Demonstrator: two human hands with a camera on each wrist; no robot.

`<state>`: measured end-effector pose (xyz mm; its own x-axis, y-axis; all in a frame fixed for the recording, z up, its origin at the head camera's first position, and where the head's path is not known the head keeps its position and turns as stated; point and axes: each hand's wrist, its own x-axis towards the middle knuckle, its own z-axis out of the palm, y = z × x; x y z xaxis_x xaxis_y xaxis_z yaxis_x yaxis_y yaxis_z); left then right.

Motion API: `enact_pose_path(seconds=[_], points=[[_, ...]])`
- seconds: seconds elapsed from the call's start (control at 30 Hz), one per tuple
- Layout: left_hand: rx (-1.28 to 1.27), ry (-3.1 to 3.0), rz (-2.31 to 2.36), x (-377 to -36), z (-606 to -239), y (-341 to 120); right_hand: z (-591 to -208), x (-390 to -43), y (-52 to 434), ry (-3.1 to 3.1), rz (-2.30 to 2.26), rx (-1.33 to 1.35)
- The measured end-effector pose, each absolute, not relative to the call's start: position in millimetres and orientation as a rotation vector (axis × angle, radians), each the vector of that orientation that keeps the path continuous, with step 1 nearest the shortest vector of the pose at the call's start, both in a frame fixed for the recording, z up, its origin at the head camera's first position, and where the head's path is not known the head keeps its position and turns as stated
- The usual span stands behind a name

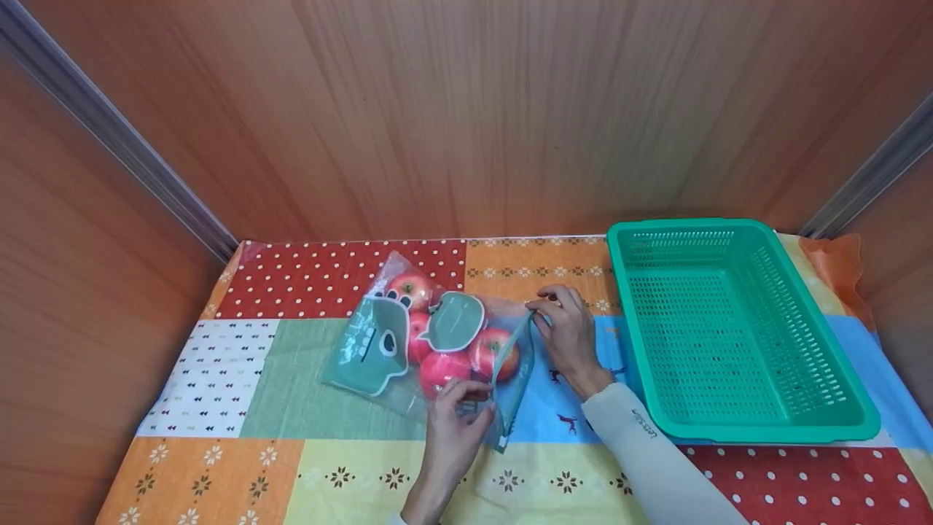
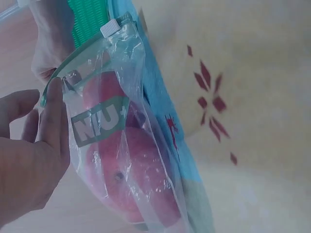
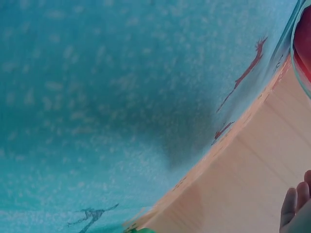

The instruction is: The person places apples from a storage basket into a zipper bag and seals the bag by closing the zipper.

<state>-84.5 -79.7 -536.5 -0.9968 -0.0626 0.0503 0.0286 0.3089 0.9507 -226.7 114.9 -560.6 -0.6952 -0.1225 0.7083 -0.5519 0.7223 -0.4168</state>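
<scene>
we are parting the zip bag mouth: left hand and right hand each pinching its rim. we are pulling evenly (apples inside), avoiding tears.

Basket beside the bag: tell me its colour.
The basket is plain green; the head view shows it best.

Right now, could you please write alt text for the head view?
Two hands pinch the teal zip edge of a clear plastic bag of red apples, left hand near, right hand far, on a patchwork tablecloth beside an empty green plastic basket.
</scene>
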Motion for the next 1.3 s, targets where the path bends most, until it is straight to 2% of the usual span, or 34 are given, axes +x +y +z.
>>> enact_pose_path(seconds=[0.3,0.63,0.97,1.3], points=[[-0.289,-2.749,-1.470,-63,-529,-89,-559,-226,114,-2.336,0.859,0.402],[-0.676,-2.944,-0.592,-56,-535,-90,-558,-227,117,-2.427,0.900,0.293],[-0.861,-2.915,0.183,-61,-548,-90,-557,-225,116,-2.481,0.905,0.224],[-0.924,-2.882,0.510,-67,-555,-84,-557,-223,115,-2.519,0.936,0.185]])
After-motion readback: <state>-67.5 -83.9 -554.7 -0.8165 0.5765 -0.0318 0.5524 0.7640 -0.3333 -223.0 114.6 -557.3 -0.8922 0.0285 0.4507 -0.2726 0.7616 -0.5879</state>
